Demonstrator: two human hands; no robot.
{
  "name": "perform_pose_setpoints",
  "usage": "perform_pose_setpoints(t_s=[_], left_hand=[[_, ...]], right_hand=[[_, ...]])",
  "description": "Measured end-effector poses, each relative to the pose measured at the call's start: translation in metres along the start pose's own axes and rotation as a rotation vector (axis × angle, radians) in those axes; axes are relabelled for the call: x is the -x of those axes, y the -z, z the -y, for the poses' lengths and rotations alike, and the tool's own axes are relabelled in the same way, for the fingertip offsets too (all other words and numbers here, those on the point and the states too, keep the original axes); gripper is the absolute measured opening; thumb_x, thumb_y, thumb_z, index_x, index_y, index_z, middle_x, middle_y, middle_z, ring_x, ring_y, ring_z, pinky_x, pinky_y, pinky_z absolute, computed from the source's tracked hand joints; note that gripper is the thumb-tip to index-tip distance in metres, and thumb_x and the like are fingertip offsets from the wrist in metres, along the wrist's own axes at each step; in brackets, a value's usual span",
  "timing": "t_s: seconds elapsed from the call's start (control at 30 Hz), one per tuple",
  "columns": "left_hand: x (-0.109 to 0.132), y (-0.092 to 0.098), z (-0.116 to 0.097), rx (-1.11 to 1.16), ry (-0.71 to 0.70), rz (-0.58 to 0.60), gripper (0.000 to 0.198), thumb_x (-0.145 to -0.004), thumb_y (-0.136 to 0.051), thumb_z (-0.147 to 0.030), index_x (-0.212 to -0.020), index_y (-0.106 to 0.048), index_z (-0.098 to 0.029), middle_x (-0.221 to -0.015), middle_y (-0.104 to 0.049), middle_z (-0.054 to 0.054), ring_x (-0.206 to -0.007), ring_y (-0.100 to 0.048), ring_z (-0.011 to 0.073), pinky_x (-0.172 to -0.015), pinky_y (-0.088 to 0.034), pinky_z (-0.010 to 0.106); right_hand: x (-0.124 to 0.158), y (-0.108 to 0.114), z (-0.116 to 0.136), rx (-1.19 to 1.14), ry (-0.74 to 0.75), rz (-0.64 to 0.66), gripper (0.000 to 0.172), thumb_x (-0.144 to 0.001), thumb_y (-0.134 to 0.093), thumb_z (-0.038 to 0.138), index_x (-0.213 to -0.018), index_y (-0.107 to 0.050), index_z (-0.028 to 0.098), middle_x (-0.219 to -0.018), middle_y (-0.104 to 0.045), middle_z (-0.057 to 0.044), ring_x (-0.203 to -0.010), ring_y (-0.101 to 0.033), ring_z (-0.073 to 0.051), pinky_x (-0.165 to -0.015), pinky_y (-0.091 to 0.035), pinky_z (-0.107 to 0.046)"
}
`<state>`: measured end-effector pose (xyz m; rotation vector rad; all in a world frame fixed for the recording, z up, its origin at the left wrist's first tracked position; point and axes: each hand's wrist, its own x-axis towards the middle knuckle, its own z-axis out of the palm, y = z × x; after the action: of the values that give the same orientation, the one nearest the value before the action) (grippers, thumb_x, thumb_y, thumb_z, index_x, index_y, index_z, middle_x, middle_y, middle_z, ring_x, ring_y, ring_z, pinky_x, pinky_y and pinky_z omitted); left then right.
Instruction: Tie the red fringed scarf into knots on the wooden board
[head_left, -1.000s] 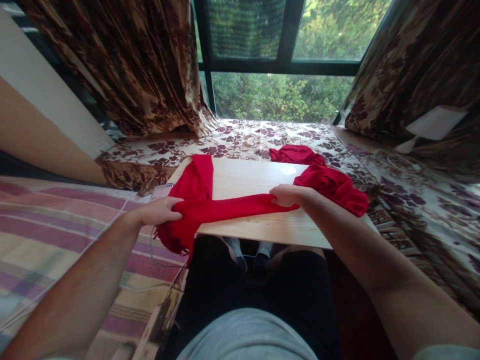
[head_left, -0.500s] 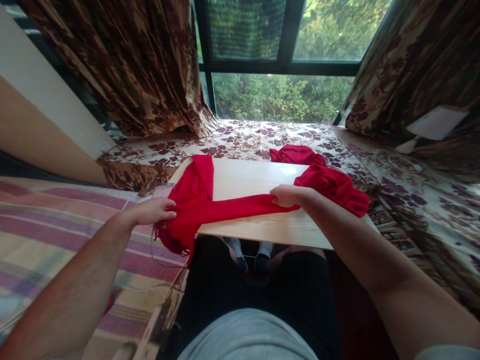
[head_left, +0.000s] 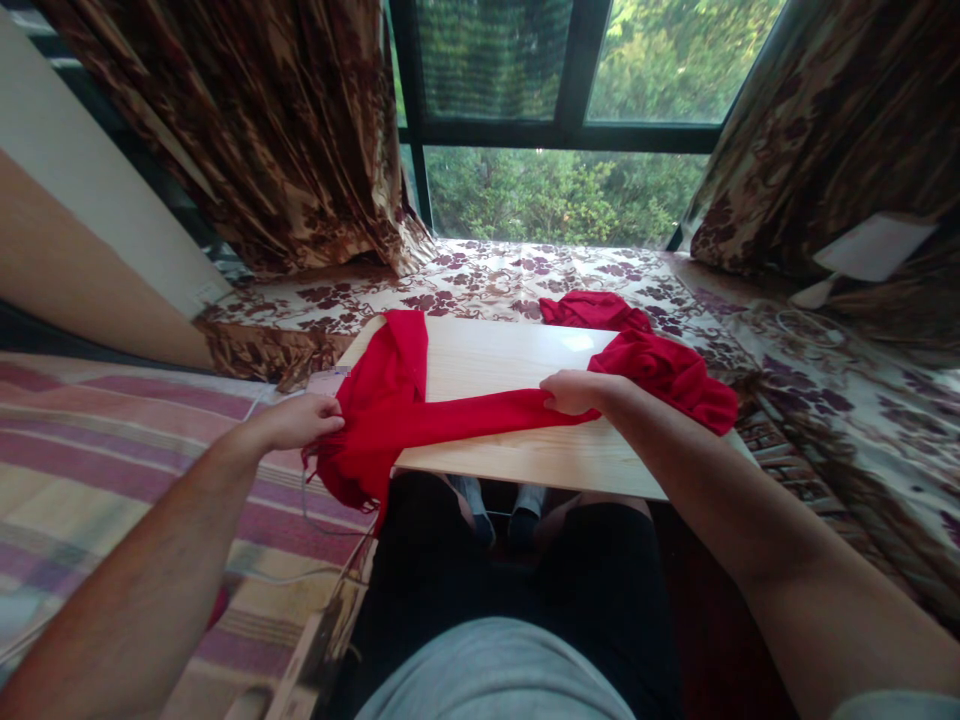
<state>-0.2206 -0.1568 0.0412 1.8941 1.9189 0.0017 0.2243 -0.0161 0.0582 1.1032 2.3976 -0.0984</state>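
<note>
A long red scarf (head_left: 465, 420) lies in a narrow band across the wooden tabletop (head_left: 495, 350), along its near side. At the left, my left hand (head_left: 307, 420) pinches the scarf close to its fringed end, which hangs over the table's near left corner. My right hand (head_left: 574, 391) grips the band's other end near the table's right side. One wider section folds back toward the far left corner. To the right of my right hand, more red cloth (head_left: 660, 375) lies bunched over the table's right edge and onto the window seat.
Beyond the table runs a window seat with a floral cover (head_left: 480, 265). A striped bedspread (head_left: 112, 450) spreads at the left, with a pale cable on it. A white lamp (head_left: 874, 245) stands at the far right. Below the near edge are my legs (head_left: 420, 590).
My left hand has shifted slightly to the left, its fingers now drawn together on the scarf's edge. My right hand and the bunched cloth have stayed in place.
</note>
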Motion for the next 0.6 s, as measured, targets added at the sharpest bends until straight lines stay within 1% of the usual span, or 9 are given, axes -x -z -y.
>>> perform_pose_setpoints(t_s=[0.1,0.23,0.3,0.37,0.4,0.43,0.5,0.57,0.6], left_hand=[[-0.001,-0.001,0.001,-0.009,0.009,-0.005,0.034,-0.072,-0.049,-0.055,-0.065,-0.057,-0.023,-0.068,-0.067,0.005,-0.068,-0.063,0.0225,-0.062,-0.044,0.03],[0.003,-0.005,-0.006,-0.168,0.119,-0.028,0.03,-0.076,-0.049,-0.048,-0.068,-0.06,-0.022,-0.069,-0.068,0.007,-0.069,-0.065,0.0241,-0.064,-0.045,0.031],[0.009,-0.009,-0.02,-0.276,0.177,-0.145,0.027,-0.078,-0.049,-0.043,-0.075,-0.063,-0.02,-0.079,-0.071,0.01,-0.077,-0.067,0.0274,-0.07,-0.047,0.034],[0.016,-0.016,-0.04,-0.337,0.191,-0.356,0.028,-0.081,-0.049,-0.037,-0.09,-0.068,-0.018,-0.094,-0.073,0.014,-0.092,-0.068,0.0307,-0.083,-0.049,0.038],[0.019,-0.021,-0.051,-0.333,0.139,-0.456,0.031,-0.083,-0.047,-0.033,-0.098,-0.069,-0.017,-0.102,-0.073,0.014,-0.102,-0.066,0.0313,-0.091,-0.048,0.04],[0.021,-0.026,-0.063,-0.301,0.049,-0.504,0.034,-0.086,-0.045,-0.031,-0.105,-0.069,-0.016,-0.11,-0.072,0.014,-0.11,-0.064,0.0306,-0.099,-0.046,0.041],[0.022,-0.038,-0.084,-0.207,-0.166,-0.488,0.04,-0.09,-0.043,-0.032,-0.116,-0.069,-0.014,-0.124,-0.069,0.014,-0.119,-0.06,0.0277,-0.109,-0.042,0.039],[0.018,-0.048,-0.099,-0.142,-0.293,-0.438,0.047,-0.094,-0.042,-0.036,-0.128,-0.065,-0.013,-0.136,-0.064,0.013,-0.13,-0.054,0.0257,-0.116,-0.036,0.038],[0.014,-0.053,-0.104,-0.126,-0.325,-0.418,0.05,-0.096,-0.041,-0.038,-0.133,-0.062,-0.012,-0.14,-0.061,0.013,-0.134,-0.051,0.0249,-0.118,-0.033,0.038]], right_hand=[[0.0,0.0,0.0,0.008,-0.002,0.007,0.04,-0.093,-0.054,0.031,-0.123,-0.07,0.009,-0.121,-0.07,-0.021,-0.107,-0.069,-0.032,-0.086,-0.052,-0.036],[0.0,0.001,0.0,0.017,0.007,0.009,0.04,-0.094,-0.051,0.03,-0.123,-0.07,0.009,-0.12,-0.07,-0.021,-0.107,-0.069,-0.033,-0.086,-0.053,-0.038],[0.001,0.001,0.0,0.003,0.007,0.006,0.04,-0.093,-0.052,0.03,-0.123,-0.07,0.01,-0.121,-0.07,-0.021,-0.107,-0.069,-0.033,-0.087,-0.053,-0.038],[0.001,0.001,0.001,-0.005,0.006,0.0,0.04,-0.093,-0.053,0.03,-0.123,-0.07,0.01,-0.121,-0.07,-0.021,-0.107,-0.069,-0.033,-0.087,-0.053,-0.039],[0.0,0.001,0.001,-0.005,0.007,-0.002,0.04,-0.094,-0.052,0.03,-0.123,-0.07,0.01,-0.121,-0.07,-0.021,-0.107,-0.069,-0.033,-0.088,-0.053,-0.039],[0.0,0.001,0.001,-0.004,0.008,-0.001,0.04,-0.094,-0.052,0.03,-0.123,-0.07,0.01,-0.121,-0.07,-0.021,-0.107,-0.069,-0.033,-0.088,-0.052,-0.039],[-0.001,0.001,0.0,0.003,0.008,0.006,0.039,-0.094,-0.052,0.03,-0.122,-0.07,0.009,-0.12,-0.07,-0.021,-0.107,-0.069,-0.034,-0.088,-0.052,-0.04],[-0.002,0.0,0.0,0.004,0.011,0.014,0.038,-0.093,-0.054,0.03,-0.12,-0.071,0.009,-0.119,-0.07,-0.022,-0.106,-0.069,-0.034,-0.088,-0.052,-0.04],[-0.003,0.0,-0.001,-0.021,0.005,0.012,0.037,-0.093,-0.055,0.03,-0.119,-0.072,0.009,-0.119,-0.07,-0.022,-0.106,-0.069,-0.034,-0.088,-0.052,-0.04]])
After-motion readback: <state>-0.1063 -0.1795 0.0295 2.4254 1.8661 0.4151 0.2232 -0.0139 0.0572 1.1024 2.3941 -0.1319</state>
